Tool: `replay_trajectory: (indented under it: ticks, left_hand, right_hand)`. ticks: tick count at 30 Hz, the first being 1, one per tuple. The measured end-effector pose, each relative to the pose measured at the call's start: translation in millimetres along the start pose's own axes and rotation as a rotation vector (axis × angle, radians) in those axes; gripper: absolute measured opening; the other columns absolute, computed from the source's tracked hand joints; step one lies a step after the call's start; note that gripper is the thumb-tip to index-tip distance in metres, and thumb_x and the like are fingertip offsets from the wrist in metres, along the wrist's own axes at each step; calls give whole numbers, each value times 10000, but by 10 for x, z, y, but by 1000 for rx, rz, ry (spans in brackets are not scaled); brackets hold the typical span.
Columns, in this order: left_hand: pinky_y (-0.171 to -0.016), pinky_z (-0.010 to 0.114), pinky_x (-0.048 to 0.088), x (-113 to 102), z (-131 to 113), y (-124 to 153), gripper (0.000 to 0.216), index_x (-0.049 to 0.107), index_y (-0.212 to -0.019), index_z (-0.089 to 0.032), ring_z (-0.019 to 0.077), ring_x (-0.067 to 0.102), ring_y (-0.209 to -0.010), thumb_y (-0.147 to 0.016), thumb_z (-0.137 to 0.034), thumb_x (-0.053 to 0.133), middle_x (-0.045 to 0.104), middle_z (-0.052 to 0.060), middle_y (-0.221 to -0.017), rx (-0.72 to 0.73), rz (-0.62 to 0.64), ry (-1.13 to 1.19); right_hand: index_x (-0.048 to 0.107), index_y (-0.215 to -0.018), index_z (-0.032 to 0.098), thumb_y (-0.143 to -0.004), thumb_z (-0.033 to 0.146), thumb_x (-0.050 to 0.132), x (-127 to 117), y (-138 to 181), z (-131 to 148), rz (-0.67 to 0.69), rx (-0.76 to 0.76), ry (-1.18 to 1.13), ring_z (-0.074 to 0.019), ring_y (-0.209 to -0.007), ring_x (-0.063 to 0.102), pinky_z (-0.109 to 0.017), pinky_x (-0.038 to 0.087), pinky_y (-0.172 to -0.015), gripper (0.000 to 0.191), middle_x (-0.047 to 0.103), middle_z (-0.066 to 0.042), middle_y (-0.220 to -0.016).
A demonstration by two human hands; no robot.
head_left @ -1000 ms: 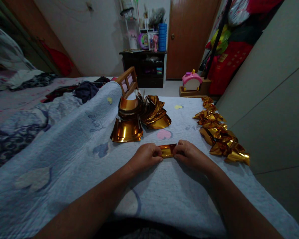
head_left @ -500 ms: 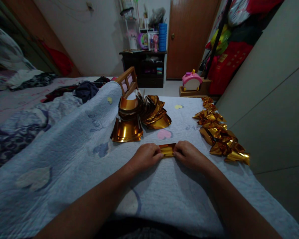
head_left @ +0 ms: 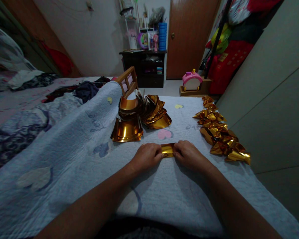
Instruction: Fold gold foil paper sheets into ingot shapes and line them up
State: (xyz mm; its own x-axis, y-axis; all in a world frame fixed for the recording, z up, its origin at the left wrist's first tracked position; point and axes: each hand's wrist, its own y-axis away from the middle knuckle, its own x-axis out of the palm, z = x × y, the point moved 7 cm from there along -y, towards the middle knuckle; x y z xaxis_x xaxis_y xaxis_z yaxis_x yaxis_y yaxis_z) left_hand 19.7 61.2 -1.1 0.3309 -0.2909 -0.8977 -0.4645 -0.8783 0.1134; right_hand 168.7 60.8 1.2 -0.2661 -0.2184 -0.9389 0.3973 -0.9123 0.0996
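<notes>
We find both hands low on a pale blue quilt [head_left: 72, 156], meeting over one small gold strip [head_left: 168, 150]. The left hand [head_left: 147, 155] sits at the strip's 9 o'clock end, the right hand [head_left: 188, 154] at its 3 o'clock end. The fingers [head_left: 157, 155] of the left hand are curled together and pressed onto the strip's near-left edge; the right hand's fingers [head_left: 177, 153] are likewise bunched and pinched onto the opposite end. Only the middle of the strip shows between the two sets of fingertips; both ends are hidden beneath them. The strip lies flat against the quilt, its long side running from 9 to 3 o'clock.

At roughly 11 o'clock from the strip, near but not touching the hands, stands a stack of gold sheets [head_left: 127, 130], their edges curling upward, with a fanned heap of further sheets [head_left: 153, 113] just behind it. At 2 o'clock, along the quilt's right edge beside a plain cabinet wall [head_left: 271, 99], runs a row of folded gold pieces [head_left: 220, 132], well apart from the right hand. A wooden chair back [head_left: 127, 81] rises beyond the sheets at 12 o'clock.
</notes>
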Motion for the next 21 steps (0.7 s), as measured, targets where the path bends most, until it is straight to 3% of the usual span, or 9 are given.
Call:
replay_trajectory:
  ticks: [21]
  left_hand:
    - [-761, 336, 415, -21, -73, 72, 107, 627, -969, -201, 224, 617, -872, -936, -296, 594, 695, 40, -913, 1, -85, -131]
  right_hand:
    - [656, -842, 173, -862, 207, 594, 43, -32, -71, -64, 44, -14, -193, -769, 543, -303, 312, -694, 74, 660, -67, -811]
